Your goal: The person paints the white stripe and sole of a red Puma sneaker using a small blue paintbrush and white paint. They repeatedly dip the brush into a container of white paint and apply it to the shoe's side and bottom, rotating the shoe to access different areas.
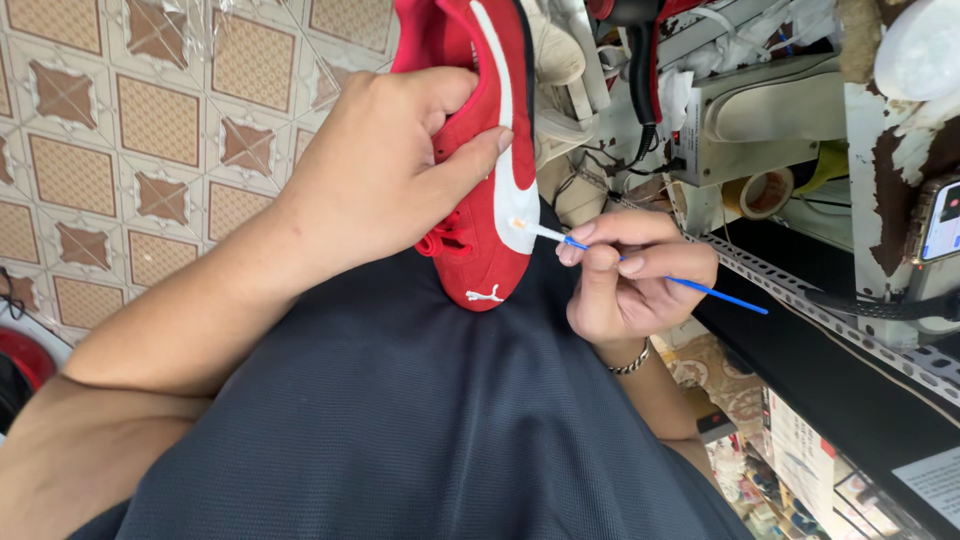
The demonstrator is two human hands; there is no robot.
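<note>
Dark shorts (400,420), silver chain bracelet (632,360)

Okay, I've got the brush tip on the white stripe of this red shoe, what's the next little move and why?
Probably draw the thin blue brush a short way along the white stripe. Its tip already touches the stripe's lower end, where a small wet-looking dab sits, and the left hand steadies the red shoe on the lap while the right hand pinches the brush handle.

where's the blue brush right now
In the head view, right of centre: the blue brush is in the right hand, tip on the red shoe's white stripe.
</note>
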